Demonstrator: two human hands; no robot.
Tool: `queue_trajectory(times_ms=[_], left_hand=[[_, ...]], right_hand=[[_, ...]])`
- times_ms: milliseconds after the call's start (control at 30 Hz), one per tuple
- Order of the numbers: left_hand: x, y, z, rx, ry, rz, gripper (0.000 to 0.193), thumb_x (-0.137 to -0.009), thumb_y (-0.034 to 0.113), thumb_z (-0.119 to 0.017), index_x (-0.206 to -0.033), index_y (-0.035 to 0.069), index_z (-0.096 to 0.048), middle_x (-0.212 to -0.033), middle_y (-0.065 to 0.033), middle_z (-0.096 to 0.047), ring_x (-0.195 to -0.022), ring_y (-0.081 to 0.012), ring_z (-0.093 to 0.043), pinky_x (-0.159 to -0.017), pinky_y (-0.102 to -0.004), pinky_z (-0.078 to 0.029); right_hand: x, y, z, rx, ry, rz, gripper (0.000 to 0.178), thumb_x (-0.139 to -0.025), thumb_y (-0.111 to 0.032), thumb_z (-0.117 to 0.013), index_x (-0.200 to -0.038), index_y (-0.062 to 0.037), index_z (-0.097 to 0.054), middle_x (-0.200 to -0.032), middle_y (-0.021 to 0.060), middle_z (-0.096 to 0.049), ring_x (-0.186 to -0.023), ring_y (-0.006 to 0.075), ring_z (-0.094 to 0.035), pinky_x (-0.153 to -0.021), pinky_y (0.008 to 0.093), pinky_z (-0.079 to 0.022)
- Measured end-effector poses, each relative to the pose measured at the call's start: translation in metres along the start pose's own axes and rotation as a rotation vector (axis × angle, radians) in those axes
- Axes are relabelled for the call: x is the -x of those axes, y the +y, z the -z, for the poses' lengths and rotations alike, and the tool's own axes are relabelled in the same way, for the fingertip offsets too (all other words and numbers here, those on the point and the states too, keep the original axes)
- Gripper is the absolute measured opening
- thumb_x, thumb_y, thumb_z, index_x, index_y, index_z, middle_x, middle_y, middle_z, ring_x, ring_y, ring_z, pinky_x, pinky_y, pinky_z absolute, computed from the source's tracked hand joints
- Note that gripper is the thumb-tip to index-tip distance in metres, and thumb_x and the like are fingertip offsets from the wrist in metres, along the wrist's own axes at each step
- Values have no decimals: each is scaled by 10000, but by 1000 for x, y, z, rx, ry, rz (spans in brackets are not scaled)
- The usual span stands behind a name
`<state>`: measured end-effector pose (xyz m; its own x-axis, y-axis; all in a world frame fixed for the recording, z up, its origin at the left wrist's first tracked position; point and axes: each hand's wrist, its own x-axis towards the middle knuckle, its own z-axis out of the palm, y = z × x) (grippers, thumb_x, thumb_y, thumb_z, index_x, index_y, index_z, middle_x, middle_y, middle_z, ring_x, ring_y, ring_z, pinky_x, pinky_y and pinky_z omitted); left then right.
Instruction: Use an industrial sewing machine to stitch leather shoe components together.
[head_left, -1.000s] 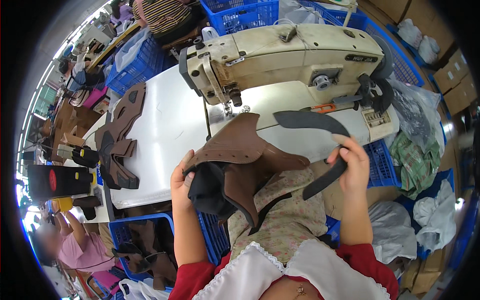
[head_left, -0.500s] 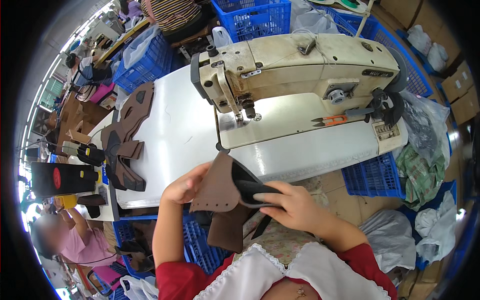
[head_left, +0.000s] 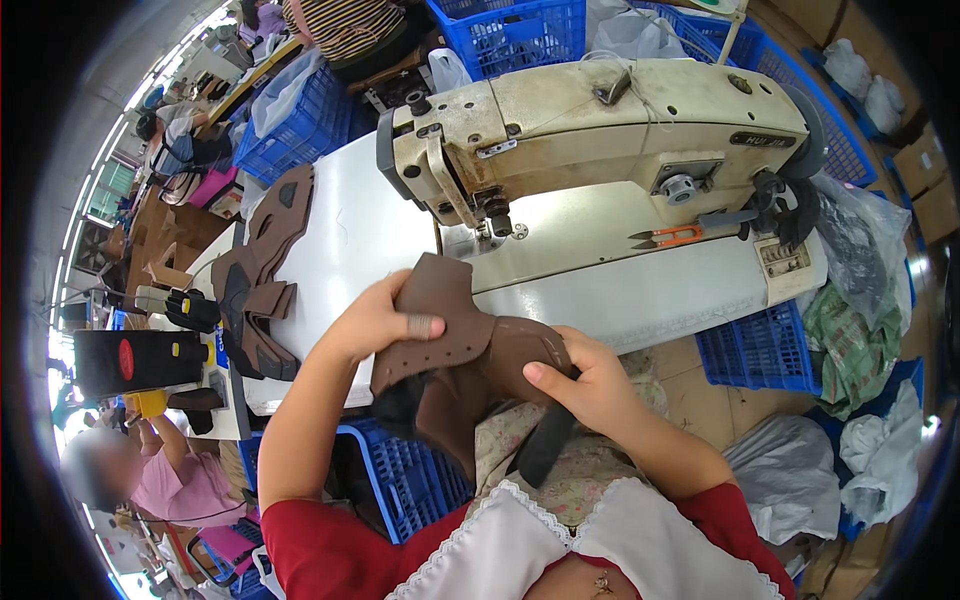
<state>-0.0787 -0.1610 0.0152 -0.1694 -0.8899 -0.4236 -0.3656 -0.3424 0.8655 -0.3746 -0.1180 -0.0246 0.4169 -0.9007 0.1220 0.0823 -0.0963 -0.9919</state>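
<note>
Between both hands, in front of the sewing machine (head_left: 590, 115), I hold a brown shoe upper (head_left: 440, 315) with a row of small holes along one edge. My left hand (head_left: 378, 318) grips its left side, thumb lying on top and the other fingers mostly hidden underneath. On the right, my right hand (head_left: 590, 385) pinches the curved brown part, thumb uppermost. More brown material (head_left: 448, 415) with a dark lining hangs below, over my lap, and a black strip (head_left: 545, 445) dangles beneath the right hand. Whether these are joined to the upper I cannot tell.
Brown upper pieces (head_left: 265, 265) lie at the left of the white table (head_left: 350, 215). Orange-handled thread snips (head_left: 672, 236) rest on the machine bed. Blue crates (head_left: 755, 350) and plastic bags (head_left: 785, 475) stand around. A co-worker in pink (head_left: 185, 480) sits at far left.
The shoe upper has been turned and spread, its brown outer side now facing up instead of the dark lining. My left thumb has come over its top; my right hand has shifted slightly right.
</note>
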Motion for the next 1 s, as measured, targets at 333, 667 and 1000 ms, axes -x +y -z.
queue_trajectory(times_ms=[333,667,1000], left_hand=[[-47,-19,-6,-154,181,207,651,-685,274,-904,-1166,-57,-616,-992,-139,-692,-873,-221,-658,-798,-344,-532],[-58,-29,-13,-316,312,202,627,-666,363,-882,-1067,-66,-665,-905,-176,-706,-802,-233,-685,-737,-352,-544],[-58,-27,-16,-399,343,204,669,-654,427,-879,-1066,-60,-675,-906,-183,-715,-797,-249,-698,-736,-354,-548]], right_hand=[[5,-2,68,-20,304,-132,227,-960,-64,-599,-1144,26,-696,-931,40,-594,-747,88,-577,-659,212,-460],[-13,-38,48,356,257,30,352,-878,31,-617,-1219,-38,-673,-1109,163,-658,-931,229,-647,-830,300,-501],[-43,17,37,571,-33,-46,373,-820,-178,-728,-1165,-66,-645,-913,117,-648,-835,318,-652,-764,398,-511]])
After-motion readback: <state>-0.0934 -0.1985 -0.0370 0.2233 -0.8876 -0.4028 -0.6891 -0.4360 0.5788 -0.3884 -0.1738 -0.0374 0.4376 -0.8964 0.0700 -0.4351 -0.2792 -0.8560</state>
